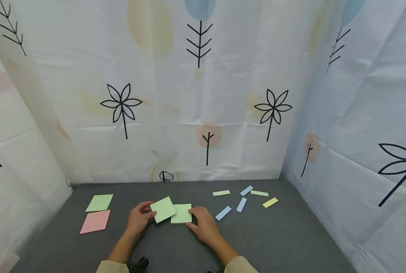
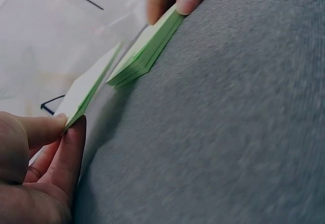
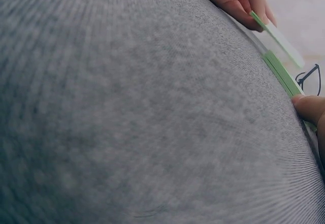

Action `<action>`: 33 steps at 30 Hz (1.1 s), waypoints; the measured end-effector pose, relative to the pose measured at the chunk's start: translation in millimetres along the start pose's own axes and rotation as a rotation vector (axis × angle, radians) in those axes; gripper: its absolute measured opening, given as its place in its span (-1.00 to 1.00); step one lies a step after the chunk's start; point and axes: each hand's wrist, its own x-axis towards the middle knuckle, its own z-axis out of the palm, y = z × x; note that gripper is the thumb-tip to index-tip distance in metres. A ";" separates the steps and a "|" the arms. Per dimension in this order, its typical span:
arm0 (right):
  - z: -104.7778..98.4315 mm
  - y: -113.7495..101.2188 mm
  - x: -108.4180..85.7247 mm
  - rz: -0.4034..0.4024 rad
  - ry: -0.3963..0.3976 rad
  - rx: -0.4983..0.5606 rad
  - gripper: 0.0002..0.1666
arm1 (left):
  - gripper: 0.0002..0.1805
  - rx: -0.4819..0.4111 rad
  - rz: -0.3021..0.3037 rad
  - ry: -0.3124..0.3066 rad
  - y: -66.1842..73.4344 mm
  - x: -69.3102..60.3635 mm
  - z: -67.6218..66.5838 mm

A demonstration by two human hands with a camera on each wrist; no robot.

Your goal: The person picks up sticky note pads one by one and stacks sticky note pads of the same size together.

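My left hand (image 1: 140, 220) pinches a pale green sticky note pad (image 1: 163, 209) between thumb and fingers, tilted and lifted off the table. To its right lies a thicker stack of green sticky note pads (image 1: 181, 214), seen edge-on in the left wrist view as layers (image 2: 147, 54). My right hand (image 1: 204, 226) grips that stack by its right side, thumb at the near edge and fingers at the far one. The lifted pad overlaps the stack's left corner in the head view, but a gap shows between them in the left wrist view.
On the left of the grey table (image 1: 257, 242) lie a green square pad (image 1: 99, 203) and a pink square pad (image 1: 95, 222). Several narrow strips are scattered at the right, among them a blue strip (image 1: 223, 213) and a yellow strip (image 1: 270, 203). Patterned white curtains (image 1: 230, 94) enclose the table.
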 end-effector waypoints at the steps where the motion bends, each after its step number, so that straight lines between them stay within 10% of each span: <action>1: 0.0 0.1 0.2 0.002 -0.002 0.001 -0.46 | -0.53 0.017 0.002 -0.005 0.3 -0.1 2.4; 20: -0.7 -0.8 1.9 0.013 -0.020 -0.006 -0.43 | -0.39 0.357 0.151 0.045 9.7 -2.9 36.3; 33: -1.1 -0.8 0.2 0.002 -0.009 -0.005 -0.39 | -0.36 0.377 0.193 0.030 13.6 -9.9 51.7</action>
